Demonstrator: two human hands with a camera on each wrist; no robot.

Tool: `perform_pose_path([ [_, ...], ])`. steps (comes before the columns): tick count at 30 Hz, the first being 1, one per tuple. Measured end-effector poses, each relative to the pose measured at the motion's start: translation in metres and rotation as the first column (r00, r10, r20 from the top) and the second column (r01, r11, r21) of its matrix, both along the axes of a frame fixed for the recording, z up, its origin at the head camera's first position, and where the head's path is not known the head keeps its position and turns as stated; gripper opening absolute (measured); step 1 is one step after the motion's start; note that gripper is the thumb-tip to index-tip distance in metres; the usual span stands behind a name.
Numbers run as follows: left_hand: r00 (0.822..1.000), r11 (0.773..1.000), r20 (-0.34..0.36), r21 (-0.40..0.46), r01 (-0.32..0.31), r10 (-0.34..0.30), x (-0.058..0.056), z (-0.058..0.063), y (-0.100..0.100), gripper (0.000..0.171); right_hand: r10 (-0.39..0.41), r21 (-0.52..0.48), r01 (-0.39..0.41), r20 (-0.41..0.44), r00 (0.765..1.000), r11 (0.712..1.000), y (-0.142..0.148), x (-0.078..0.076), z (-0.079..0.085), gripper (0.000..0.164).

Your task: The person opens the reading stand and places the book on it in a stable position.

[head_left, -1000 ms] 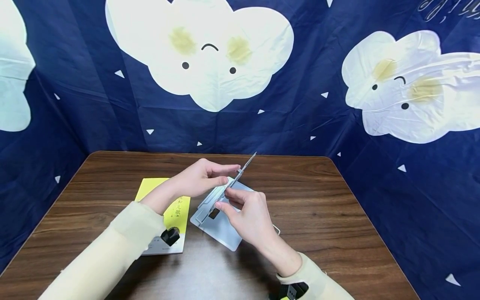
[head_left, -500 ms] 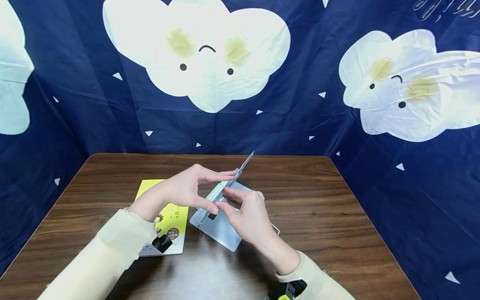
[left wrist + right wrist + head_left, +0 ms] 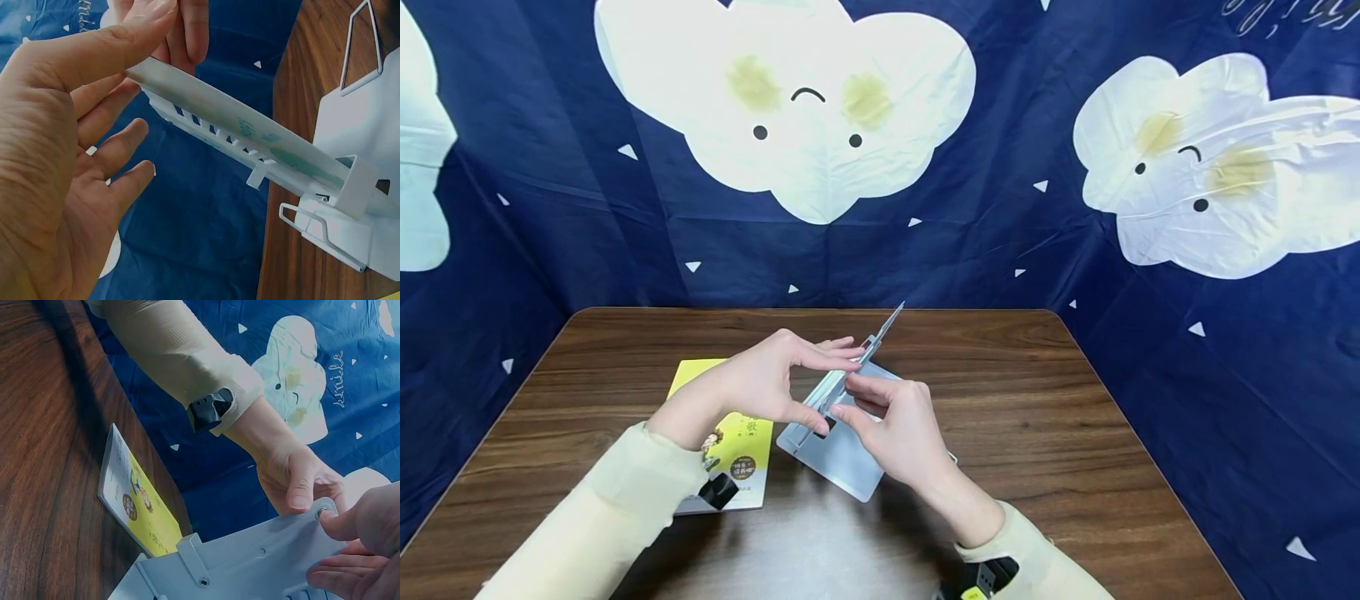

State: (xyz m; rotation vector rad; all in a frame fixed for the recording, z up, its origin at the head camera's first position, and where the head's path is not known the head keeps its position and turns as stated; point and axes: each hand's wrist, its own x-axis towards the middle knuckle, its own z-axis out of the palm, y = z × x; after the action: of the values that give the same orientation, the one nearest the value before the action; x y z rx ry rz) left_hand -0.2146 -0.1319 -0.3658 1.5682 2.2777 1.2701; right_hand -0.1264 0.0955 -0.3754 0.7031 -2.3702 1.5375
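Observation:
A light blue-grey metal book stand rests on the table, its base flat and its panel raised at a slant. Between thumb and fingers my right hand pinches the panel's edge; its thumb sits by a corner rivet in the right wrist view. My left hand is spread along the panel's other side, thumb and fingers wide apart and fairly straight. In the left wrist view, the left thumb overlaps the panel's upper corner, while several fingertips are free below. Whether all left fingers touch the panel is hidden.
A yellow and white book lies left of the stand, partly under the left forearm. Wire clips stick out from the stand. A blue cloth with clouds hangs behind the wooden table.
My left thumb has moved down along the panel, away from the left fingers, and the hand has spread. My right hand keeps its hold on the book stand nearly unmoved.

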Motion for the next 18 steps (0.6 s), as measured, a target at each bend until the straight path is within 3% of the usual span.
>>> perform_pose_path([
  [12,0.993,1.0,-0.114,-0.018,-0.025,0.023,-0.001,-0.002,-0.005,0.08,-0.054,0.03,0.055,-0.011,0.998,0.998,0.023,-0.002,-0.007,0.036],
  [18,0.992,0.999,-0.123,-0.028,-0.046,0.042,0.0,0.0,-0.009,0.081,-0.109,0.052,0.109,0.008,0.994,0.993,0.041,-0.002,-0.012,0.034],
])
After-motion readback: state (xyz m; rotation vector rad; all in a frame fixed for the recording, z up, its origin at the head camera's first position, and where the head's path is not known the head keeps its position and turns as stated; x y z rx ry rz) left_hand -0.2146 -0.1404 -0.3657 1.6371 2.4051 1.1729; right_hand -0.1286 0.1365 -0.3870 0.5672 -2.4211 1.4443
